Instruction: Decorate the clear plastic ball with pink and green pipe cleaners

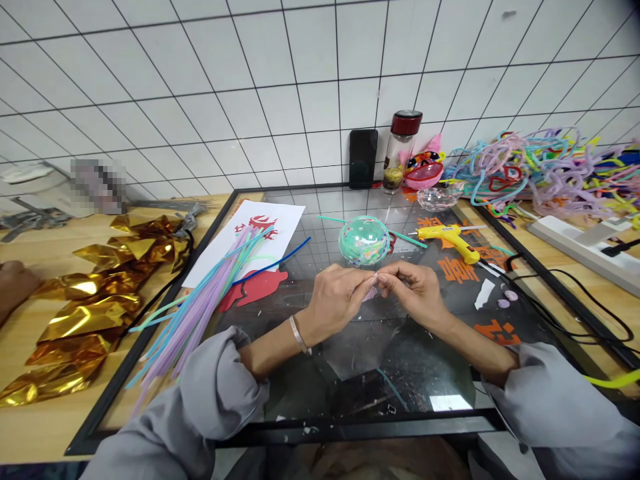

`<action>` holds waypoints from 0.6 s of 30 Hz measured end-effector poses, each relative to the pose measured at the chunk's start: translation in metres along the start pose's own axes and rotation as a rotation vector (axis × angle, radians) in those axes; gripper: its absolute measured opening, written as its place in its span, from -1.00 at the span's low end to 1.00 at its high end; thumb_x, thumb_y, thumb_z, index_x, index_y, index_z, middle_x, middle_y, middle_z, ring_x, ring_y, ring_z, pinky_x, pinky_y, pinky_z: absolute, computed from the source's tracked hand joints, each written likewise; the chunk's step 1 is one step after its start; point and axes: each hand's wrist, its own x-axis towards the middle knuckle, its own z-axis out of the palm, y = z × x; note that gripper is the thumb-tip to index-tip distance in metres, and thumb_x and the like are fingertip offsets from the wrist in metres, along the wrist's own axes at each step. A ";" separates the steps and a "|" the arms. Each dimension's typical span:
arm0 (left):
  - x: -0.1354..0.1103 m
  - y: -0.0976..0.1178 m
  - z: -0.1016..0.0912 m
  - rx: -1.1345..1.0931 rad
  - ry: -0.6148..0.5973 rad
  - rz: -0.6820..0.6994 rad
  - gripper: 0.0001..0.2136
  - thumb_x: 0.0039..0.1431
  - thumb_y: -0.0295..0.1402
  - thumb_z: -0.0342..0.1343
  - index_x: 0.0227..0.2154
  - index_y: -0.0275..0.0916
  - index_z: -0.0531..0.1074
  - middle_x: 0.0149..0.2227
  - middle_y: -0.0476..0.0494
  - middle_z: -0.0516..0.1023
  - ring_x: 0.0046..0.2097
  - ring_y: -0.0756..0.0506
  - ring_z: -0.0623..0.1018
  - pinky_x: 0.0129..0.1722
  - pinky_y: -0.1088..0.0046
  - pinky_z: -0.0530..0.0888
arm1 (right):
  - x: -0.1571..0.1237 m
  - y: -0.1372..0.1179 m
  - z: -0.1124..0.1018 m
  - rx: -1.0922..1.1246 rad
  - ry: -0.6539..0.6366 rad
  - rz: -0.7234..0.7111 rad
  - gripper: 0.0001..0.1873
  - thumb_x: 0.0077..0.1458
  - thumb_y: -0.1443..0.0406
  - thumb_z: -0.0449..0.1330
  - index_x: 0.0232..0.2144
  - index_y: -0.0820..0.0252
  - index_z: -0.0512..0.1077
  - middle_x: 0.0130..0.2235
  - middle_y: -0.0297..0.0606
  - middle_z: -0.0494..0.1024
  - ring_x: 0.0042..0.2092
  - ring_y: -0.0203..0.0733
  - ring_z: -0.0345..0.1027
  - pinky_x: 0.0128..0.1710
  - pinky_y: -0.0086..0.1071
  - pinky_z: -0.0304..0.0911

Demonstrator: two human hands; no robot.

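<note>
My left hand (pixel 337 298) and my right hand (pixel 413 288) meet over the dark glass work mat (pixel 350 373), fingertips pinched together on a small pale pink piece (pixel 373 291) that I cannot make out. Just beyond them sits a clear plastic ball (pixel 364 241) with coloured bits inside. A silver bangle circles my left wrist. Both arms wear grey sleeves.
A bundle of pastel pipe cleaners (pixel 200 300) lies left on the mat over white paper (pixel 245 240) with red cutouts. Gold foil (pixel 95 300) lies further left. A yellow glue gun (pixel 450 237), a jar (pixel 400 150), a phone (pixel 363 159) and tangled pipe cleaners (pixel 540 167) stand behind. Another person's hand (pixel 13 283) shows at the left edge.
</note>
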 end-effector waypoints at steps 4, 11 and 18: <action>-0.001 0.000 0.001 0.010 0.007 -0.001 -0.73 0.37 -0.29 -0.04 -0.30 -0.24 0.55 -0.35 -0.07 0.69 -0.40 -0.01 0.59 -0.33 0.42 0.37 | -0.001 0.000 -0.001 -0.052 -0.008 -0.067 -0.77 0.21 0.25 0.17 -0.43 0.17 0.56 -0.59 -0.38 0.49 -0.55 -0.31 0.38 -0.48 -0.42 0.29; 0.000 0.001 0.003 0.062 0.022 0.012 -0.77 0.34 -0.32 0.01 -0.37 -0.24 0.52 -0.40 -0.03 0.67 -0.43 0.01 0.56 -0.35 0.43 0.33 | -0.001 -0.001 -0.001 -0.119 -0.051 -0.134 -0.77 0.27 0.28 0.12 -0.31 0.16 0.58 -0.52 -0.33 0.52 -0.49 -0.29 0.42 -0.42 -0.41 0.33; 0.002 -0.003 0.001 0.153 0.036 0.063 -0.75 0.35 -0.34 0.00 -0.43 -0.25 0.48 -0.46 -0.01 0.64 -0.44 0.01 0.54 -0.37 0.41 0.30 | 0.001 -0.004 -0.005 -0.165 -0.081 -0.099 -0.76 0.28 0.29 0.10 -0.11 0.20 0.52 -0.30 -0.21 0.61 -0.34 -0.24 0.49 -0.29 -0.35 0.38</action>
